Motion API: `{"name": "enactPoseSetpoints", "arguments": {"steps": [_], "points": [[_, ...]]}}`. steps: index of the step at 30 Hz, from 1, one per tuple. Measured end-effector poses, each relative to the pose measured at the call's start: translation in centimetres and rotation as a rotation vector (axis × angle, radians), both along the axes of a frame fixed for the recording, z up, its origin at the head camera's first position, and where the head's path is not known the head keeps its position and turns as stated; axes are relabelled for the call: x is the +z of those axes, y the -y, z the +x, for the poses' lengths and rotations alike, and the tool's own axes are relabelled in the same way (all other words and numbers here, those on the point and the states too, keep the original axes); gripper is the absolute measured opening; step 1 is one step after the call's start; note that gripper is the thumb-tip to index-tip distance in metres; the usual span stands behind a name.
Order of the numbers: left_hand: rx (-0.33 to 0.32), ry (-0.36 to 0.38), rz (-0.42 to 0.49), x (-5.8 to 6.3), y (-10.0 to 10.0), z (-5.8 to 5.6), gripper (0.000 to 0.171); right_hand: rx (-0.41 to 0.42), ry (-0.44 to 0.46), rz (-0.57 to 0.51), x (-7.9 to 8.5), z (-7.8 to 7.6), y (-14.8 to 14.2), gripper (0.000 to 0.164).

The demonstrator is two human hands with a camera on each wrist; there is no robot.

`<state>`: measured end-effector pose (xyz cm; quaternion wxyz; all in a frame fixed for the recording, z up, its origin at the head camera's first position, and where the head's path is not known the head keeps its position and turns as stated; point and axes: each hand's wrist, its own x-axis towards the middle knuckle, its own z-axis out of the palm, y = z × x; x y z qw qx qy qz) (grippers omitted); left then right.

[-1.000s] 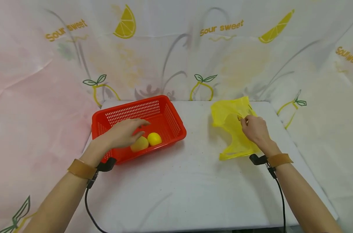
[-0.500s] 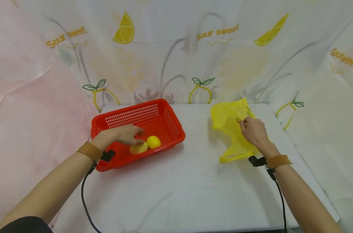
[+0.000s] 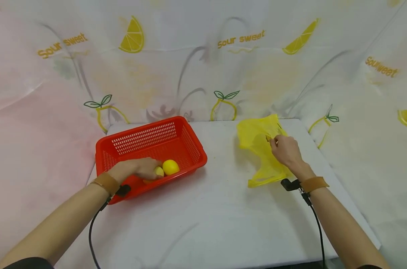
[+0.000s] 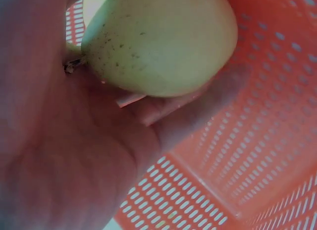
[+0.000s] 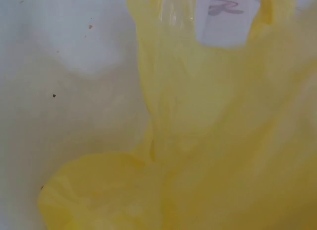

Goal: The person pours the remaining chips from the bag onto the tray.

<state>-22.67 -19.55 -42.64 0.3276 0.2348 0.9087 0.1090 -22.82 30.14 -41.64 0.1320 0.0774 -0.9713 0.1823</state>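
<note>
1. Left hand (image 3: 142, 167) has dropped from hovering to gripping, fingers curved round a pale fruit (image 4: 163, 41).
2. Red basket (image 3: 144, 137), left of centre, still contains that fruit: it looks grasped but not yet lifted out.
3. Yellow bag (image 3: 272, 164), right of centre, is pinched by the right hand (image 3: 285, 150), as before.
4. Yellow fruit (image 3: 171, 167), smaller, sits in the basket beside the pale one.

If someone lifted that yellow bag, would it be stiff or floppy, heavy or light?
Most likely floppy: the bag is creased, with loose, uneven edges. It is probably light for its size, since it looks thin and slightly see-through. Lifted where the right hand pinches it, the rest would probably hang limp.
</note>
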Motion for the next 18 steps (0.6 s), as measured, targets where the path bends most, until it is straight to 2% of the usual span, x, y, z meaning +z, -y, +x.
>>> {"name": "enactPoseSetpoints", "arguments": {"steps": [4,7,11,18], "points": [[0.021,-0.022,0.014,-0.3,0.5,0.3,0.030,0.015,-0.001,-0.003,-0.2,-0.3,0.5,0.028],[0.030,-0.059,0.033,-0.2,1.1,0.2,0.042,0.030,-0.003,-0.006,-0.2,-0.5,0.7,0.028],[0.051,-0.118,0.074,0.5,1.6,0.1,0.052,0.022,0.002,0.003,-0.1,-0.6,0.5,0.026],[0.104,-0.211,0.165,2.1,1.2,-0.4,0.044,0.001,0.005,0.017,0.5,-0.3,-0.5,0.025]]}}
